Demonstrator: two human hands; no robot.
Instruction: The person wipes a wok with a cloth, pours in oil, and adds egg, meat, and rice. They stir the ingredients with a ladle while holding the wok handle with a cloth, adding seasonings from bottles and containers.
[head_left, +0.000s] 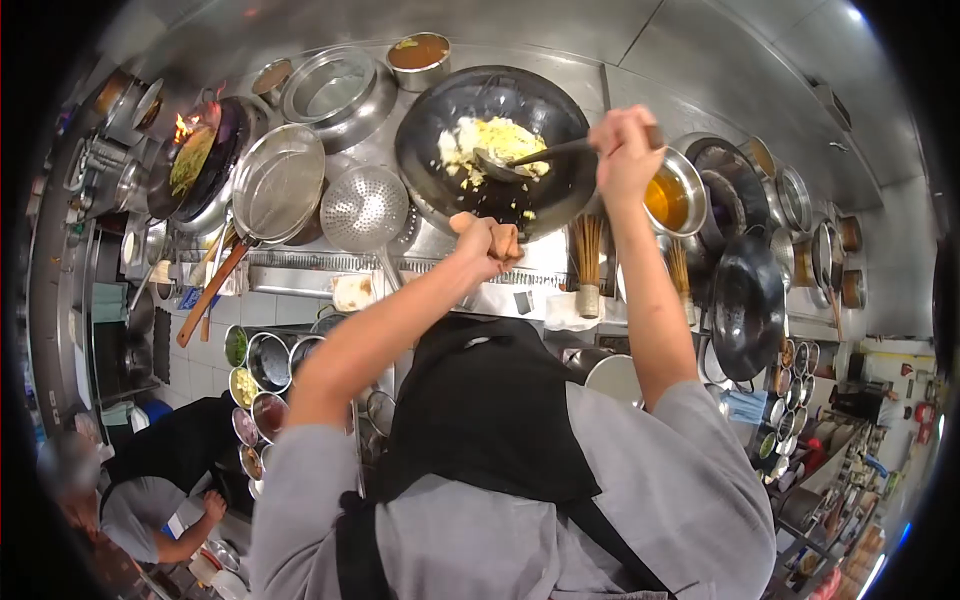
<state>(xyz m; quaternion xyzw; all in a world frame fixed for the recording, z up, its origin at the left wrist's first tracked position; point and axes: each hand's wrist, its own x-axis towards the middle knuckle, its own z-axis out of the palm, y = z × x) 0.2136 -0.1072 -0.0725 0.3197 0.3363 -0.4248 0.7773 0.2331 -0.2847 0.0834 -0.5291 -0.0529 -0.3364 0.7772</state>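
A dark wok (420, 140) stands on the stove in front of me, holding pale yellow and white food that looks like egg (508, 135) with small green bits. My right hand (627, 150) is closed around the handle of a ladle (548, 154), slightly blurred. The ladle's bowl rests in the food. At the wok's near edge, my left hand (487, 243) is closed on the rim or its handle; the exact grip is partly hidden under the fingers.
Left of the wok lie a perforated skimmer (364, 208) and a wire strainer (280, 185). A pot of amber liquid (668, 203) stands right, near a bamboo brush (587, 262). Flames rise by another wok (190, 165) at far left. A co-worker (165, 480) is lower left.
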